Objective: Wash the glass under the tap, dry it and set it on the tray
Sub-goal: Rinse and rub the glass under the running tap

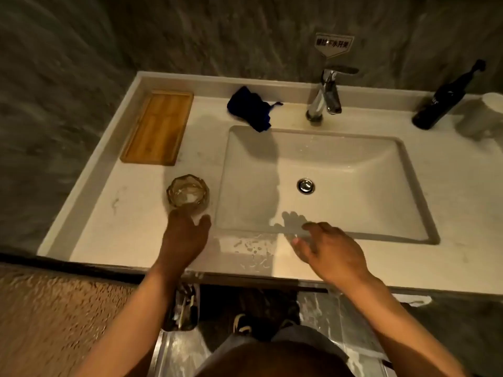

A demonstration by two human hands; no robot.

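Observation:
A faceted clear glass (187, 192) stands upright on the white counter, left of the basin (353, 170). My left hand (185, 235) is just in front of it, thumb spread and fingers relaxed, its fingertips at the glass's near side; contact is unclear. Over the basin's front rim my right hand (329, 251) hovers with loose fingers, holding nothing. The chrome tap (325, 96) stands behind the basin with no water running. Folded dark blue cloth (250, 108) lies at the basin's back left corner. A wooden tray (159, 126) sits at the counter's far left.
A dark bottle (442, 100) leans at the back right, beside a pale cup (481, 112). Water drops (253, 251) lie on the counter's front edge. A drain (306, 185) sits mid-basin. A grey wall with a small sign (333, 44) closes the back.

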